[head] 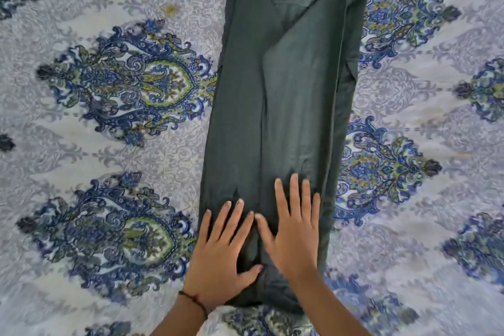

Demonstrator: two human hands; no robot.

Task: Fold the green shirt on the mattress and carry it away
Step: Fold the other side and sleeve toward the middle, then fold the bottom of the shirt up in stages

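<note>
Both your palms press flat on the near end of the shirt.

Your left hand [219, 248] and right hand [293, 229] lie side by side, fingers straight and spread, holding nothing; the dark green cotton shirt [283, 95], folded into a long strip, runs away across the blue-and-white patterned mattress [109, 123].

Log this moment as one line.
green shirt: folded lengthwise on patterned sheet | left hand: flat, pressing near end | right hand: flat, pressing beside it | crosswise fold: not yet done
</note>
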